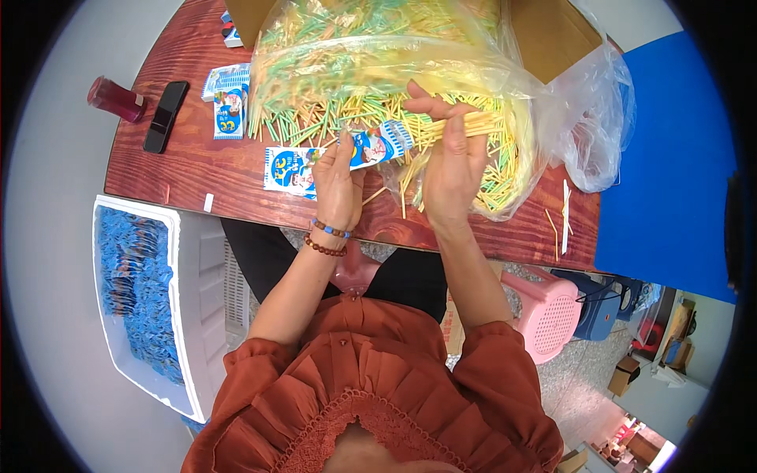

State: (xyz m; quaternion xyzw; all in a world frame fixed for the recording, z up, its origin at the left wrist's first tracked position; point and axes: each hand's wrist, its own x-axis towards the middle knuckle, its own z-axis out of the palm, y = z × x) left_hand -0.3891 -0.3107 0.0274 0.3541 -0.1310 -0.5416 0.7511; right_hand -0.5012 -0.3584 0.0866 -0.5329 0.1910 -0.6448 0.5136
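My left hand (pixel 337 185) pinches a blue-and-white printed packet (pixel 371 147) between thumb and fingers, tilted up toward the right. Its striped right end meets the tips of a bundle of thin yellow sticks (pixel 476 124); whether any sticks are inside I cannot tell. Thumb and fingers of my right hand (pixel 453 177) close round that bundle, with the index finger raised. Beneath my left hand, another packet (pixel 287 170) lies flat on the red wooden table (pixel 197 162). Behind both hands, loose green and yellow sticks (pixel 307 117) spill from a clear plastic bag (pixel 347 59).
More packets (pixel 230 112) lie left of the sticks, near a black phone (pixel 165 117) and a dark red bottle (pixel 116 99). A white foam box (pixel 175 307) full of blue packets stands at lower left. Right are crumpled plastic (pixel 593 146), a few stray sticks (pixel 566 209) and a pink stool (pixel 548 318).
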